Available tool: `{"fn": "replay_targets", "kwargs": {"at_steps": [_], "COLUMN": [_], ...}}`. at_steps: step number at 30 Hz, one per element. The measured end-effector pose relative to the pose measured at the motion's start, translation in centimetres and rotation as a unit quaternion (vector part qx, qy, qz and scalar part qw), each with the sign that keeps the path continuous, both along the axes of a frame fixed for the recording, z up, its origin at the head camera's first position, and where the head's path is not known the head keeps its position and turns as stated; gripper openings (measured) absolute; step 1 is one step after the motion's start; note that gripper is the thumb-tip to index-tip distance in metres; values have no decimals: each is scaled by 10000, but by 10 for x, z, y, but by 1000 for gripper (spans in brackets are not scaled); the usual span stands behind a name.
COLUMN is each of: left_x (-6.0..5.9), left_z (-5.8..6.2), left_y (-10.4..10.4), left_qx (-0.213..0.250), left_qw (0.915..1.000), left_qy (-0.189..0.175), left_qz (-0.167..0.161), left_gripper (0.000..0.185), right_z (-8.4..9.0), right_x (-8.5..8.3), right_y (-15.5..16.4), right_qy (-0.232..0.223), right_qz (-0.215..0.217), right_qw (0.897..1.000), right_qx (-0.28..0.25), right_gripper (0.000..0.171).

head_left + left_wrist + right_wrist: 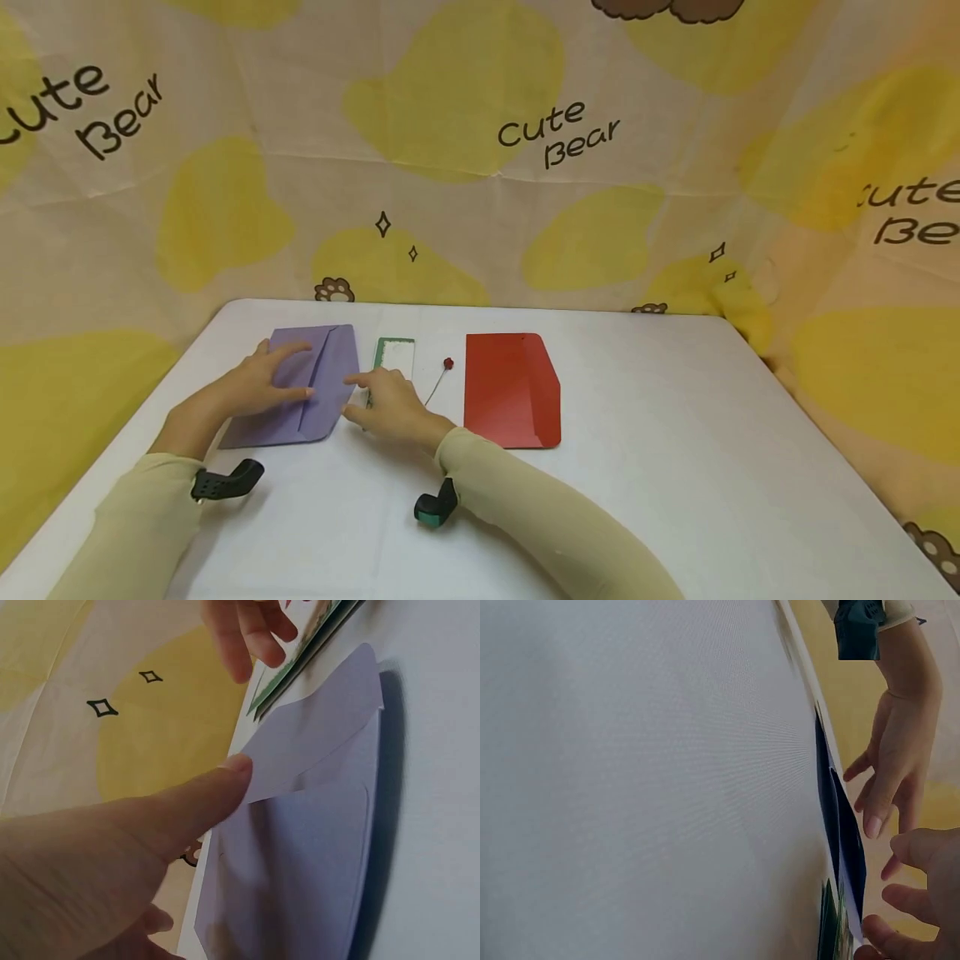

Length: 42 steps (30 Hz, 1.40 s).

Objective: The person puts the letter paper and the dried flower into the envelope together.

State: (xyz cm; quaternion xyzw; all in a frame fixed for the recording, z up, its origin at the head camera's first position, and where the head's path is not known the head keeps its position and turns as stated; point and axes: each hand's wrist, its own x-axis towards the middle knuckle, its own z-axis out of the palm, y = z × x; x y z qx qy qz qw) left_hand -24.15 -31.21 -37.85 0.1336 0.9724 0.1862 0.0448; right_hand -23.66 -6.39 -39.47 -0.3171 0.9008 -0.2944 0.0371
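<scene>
Left hand (258,385) lies flat on the purple envelope (330,367), fingers straight and spread, pressing it to the white table (675,467). In the left wrist view the thumb (217,791) touches the edge of the envelope's flap (315,731), which is lifted slightly off the body. Nothing gripped.

Right hand (390,407) sits just right of the left hand, at the envelope's right edge. Fingers loosely extended, index pointing toward the flap, fingertips (877,930) at the paper's edge in the right wrist view. Can't confirm a pinch; reads as relaxed, touching only.

Green-bordered card (395,354) lies flat right beyond the right hand's fingers, just beside the purple envelope. Small red-headed pin (442,375) lies right of the card, near the right hand's knuckles. Red envelope (510,390), flap open, lies further right, apart from both hands.

Yellow bear-print cloth (480,150) hangs behind the table.
</scene>
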Motion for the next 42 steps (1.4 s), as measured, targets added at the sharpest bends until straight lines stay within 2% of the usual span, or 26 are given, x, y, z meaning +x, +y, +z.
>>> {"fn": "replay_targets", "kwargs": {"at_steps": [6,17,21,27,37,42], "left_x": [4,12,13,16,21,21], "left_z": [-1,4,4,2,1,2], "left_y": [2,12,13,11,3,1], "left_qx": [147,-126,-170,-54,125,50], "left_qw": [9984,9962,9963,9968,9984,9991], "left_qy": [-494,-691,-579,-328,147,151], "left_qz": [-244,-513,-607,-728,-523,-393], "left_gripper": [78,47,39,38,53,55], "right_z": [-6,-6,-8,-9,-7,-8], "right_x": [-1,1,0,3,6,6], "right_y": [-7,-17,-21,-24,-24,-24], "right_qy": [147,289,372,404,395,427], "right_qz": [-176,-330,-379,-524,-646,-659], "right_qw": [9991,9950,9927,9888,9866,9862], "right_qx": [347,899,1086,1334,1445,1457], "right_gripper": [44,47,48,49,47,46]}}
